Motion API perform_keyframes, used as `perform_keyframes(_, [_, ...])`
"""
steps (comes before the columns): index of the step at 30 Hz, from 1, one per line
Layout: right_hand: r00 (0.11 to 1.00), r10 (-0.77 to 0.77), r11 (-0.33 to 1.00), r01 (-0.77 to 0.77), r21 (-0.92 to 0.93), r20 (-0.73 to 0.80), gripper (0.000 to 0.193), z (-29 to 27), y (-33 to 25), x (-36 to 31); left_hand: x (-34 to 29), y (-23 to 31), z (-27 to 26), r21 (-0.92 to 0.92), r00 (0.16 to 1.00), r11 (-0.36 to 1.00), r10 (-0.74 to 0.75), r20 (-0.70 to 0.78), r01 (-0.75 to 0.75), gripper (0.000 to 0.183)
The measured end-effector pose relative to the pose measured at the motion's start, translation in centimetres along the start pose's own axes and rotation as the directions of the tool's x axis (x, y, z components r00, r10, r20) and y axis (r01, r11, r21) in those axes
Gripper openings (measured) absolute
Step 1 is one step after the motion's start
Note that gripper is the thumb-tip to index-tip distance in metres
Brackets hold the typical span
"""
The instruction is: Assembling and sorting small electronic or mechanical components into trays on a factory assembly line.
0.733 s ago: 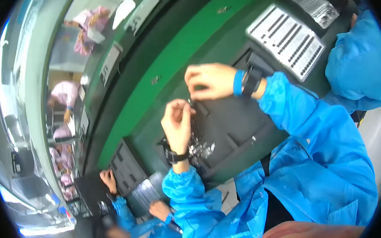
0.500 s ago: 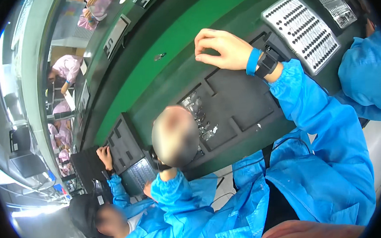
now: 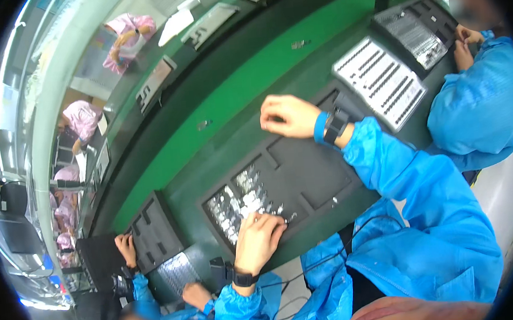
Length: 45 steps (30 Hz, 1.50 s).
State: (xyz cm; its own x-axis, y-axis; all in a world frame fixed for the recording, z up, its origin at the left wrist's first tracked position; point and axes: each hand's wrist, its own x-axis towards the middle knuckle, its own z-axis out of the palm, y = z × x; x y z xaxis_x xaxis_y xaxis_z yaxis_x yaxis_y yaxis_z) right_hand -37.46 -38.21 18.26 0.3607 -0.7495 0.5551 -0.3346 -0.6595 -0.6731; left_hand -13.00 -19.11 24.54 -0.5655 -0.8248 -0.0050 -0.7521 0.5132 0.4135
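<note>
Head view, looking down at our bench, and we've got a black moulded tray (image 3: 305, 174) sitting on the dark green worktop (image 3: 210, 181) right in front of us. Our left hand (image 3: 261, 238) is down at the tray's near edge, fingers curled and spread over a heap of small shiny metal parts (image 3: 239, 204) in the tray's left compartments. The fingertips are touching the pile, but we can't tell if they've actually pinched a piece, too small and glinty to make out. There's a dark watch on that wrist.

Our right hand (image 3: 286, 116) is up at the far edge of the tray, near its top corner, fingers bunched together in a narrow pinch. Whether anything's between them, we can't tell. That wrist has a blue band and a black watch. The tray's middle and right pockets look mostly bare, with one tiny bright bit (image 3: 334, 200) lying near the lower right.

To our right, a co-worker in a blue coat (image 3: 473, 109) has both hands at another black tray (image 3: 417, 27), and a white slotted tray (image 3: 380, 82) lies between us. To our left, another person in blue (image 3: 159, 303) works over a black tray (image 3: 154, 232) too. A bright green conveyor strip (image 3: 251, 77) runs past the far side of the worktop.
</note>
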Motion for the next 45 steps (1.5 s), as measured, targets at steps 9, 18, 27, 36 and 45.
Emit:
perform_keyframes(9, [0.981, 0.184, 0.982, -0.182, -0.04, 0.063, 0.023, -0.6, -2.0, 0.0, -0.6, -0.1, 0.6, 0.05, 0.997, 0.998, 0.046, -0.069, -0.043, 0.01])
perform_keyframes(18, [0.992, 0.123, 0.987, -0.121, -0.107, 0.018, 0.021, -1.2, -1.0, -0.4, 0.8, -0.1, 1.2, 0.006, 0.99, 0.995, 0.098, -0.101, -0.098, 0.014])
perform_keyframes(27, [0.985, 0.166, 0.982, -0.161, -0.099, 0.045, 0.02, -0.4, -1.8, -0.3, -0.2, -1.3, 1.1, 0.018, 0.996, 0.996, 0.09, 0.009, -0.09, 0.01])
perform_keyframes(36, [0.978, 0.201, 0.979, -0.199, -0.034, 0.059, 0.026, -1.0, -2.0, 0.1, 10.9, -11.4, -7.3, 0.029, 0.867, 1.0, 0.021, -0.497, -0.008, 0.007])
perform_keyframes(45, [0.979, 0.199, 0.98, -0.198, -0.028, 0.048, 0.022, -0.5, -1.9, -0.1, 13.1, -23.6, -5.0, 0.223, 0.911, 0.924, -0.224, -0.346, 0.312, 0.03])
